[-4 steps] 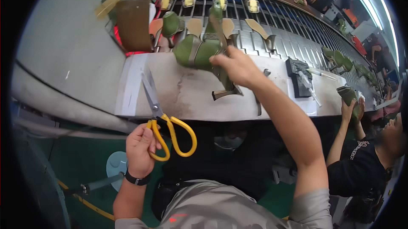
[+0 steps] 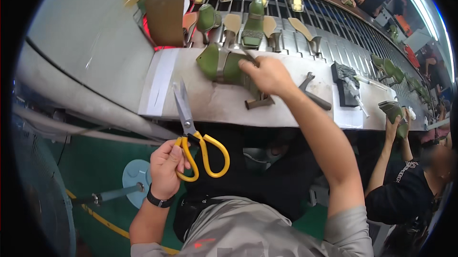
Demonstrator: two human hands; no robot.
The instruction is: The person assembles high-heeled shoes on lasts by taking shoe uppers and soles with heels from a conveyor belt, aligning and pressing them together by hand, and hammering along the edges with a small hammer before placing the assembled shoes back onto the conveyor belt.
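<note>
1. Green shoe (image 2: 207, 64): we hold it over the tabletop (image 2: 191, 102), our right grip (image 2: 272, 77) closed on its rear part.
2. Scissors (image 2: 188, 124): our left grip (image 2: 165, 167) clasps one yellow handle; the blades point away from us.
3. Dark-handled tool (image 2: 318, 100): we see it lying on the tabletop, right of the shoe.
4. Black block (image 2: 342, 96): it sits just right of the tool.

Had a green floor (image 2: 102, 161) with a yellow line (image 2: 109, 228), a pale bench (image 2: 212, 109) along a slatted metal rack (image 2: 329, 35), and a bright strip light (image 2: 420, 4) at upper right.
</note>
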